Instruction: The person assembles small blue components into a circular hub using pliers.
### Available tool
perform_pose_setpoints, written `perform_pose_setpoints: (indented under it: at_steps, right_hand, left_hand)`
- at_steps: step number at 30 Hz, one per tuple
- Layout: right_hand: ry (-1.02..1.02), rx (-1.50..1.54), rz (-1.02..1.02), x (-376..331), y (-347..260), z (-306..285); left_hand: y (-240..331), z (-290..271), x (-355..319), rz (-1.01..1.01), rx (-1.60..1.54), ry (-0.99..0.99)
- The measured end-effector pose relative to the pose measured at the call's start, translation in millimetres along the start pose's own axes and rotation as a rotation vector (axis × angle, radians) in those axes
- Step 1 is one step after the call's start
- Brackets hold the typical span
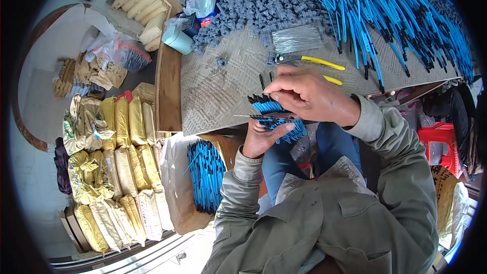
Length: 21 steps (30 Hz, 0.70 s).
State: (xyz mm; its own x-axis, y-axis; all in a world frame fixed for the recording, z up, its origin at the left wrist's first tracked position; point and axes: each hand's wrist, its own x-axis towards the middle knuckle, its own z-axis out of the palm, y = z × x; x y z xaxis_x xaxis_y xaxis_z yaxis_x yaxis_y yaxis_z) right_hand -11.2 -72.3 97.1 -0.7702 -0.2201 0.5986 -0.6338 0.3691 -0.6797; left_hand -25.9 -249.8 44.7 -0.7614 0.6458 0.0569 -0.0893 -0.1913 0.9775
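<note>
One bundle of slim bright-blue rods with black tips (269,107) is above the person's lap, by the table's front edge; its rods are packed too tightly to count. The left hand (260,140) wraps round it from below, fingers and thumb closed on it. One thin, straight metal wire (242,116) crosses the bundle at that hand. The right hand (309,94) is over the bundle's upper end, its fingers bent near the black tips; I cannot tell whether they pinch a rod. Two black tips rise above the others.

Beyond, on the grey textured tabletop (203,89), lies one pair of pliers with two yellow handles (323,62), next to one sheaf of silvery wires (297,39). Further back are a mound of small grey plastic fittings (253,12) and a large heap of blue rods (390,12), both beyond counting. One pale-blue cylindrical container (177,40) leans at the left edge. One large open sack (175,172) beside the left forearm holds more blue rods, uncountable.
</note>
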Motion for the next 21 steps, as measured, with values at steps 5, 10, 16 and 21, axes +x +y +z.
perform_pose_setpoints:
  at_steps: [5, 10, 16, 21]
  right_hand:
    - [-0.02, -0.002, -0.045, -0.1, 5.2, -3.3]
    - [-0.068, 0.001, -0.017, 7.1, 3.3, -6.2]
    - [-0.143, -0.042, 0.042, 13.1, 0.3, -15.0]
    - [-0.215, -0.135, 0.039, 18.5, -3.3, -16.9]
  left_hand:
    - [-3.1, -6.0, 2.5, -0.004, 0.048, -0.056]
    - [-5.0, -8.4, 3.1, 0.038, 0.133, -0.105]
    - [-6.4, -11.0, 7.9, 0.093, 0.202, -0.161]
    - [-9.6, -11.6, 6.7, 0.018, 0.155, -0.126]
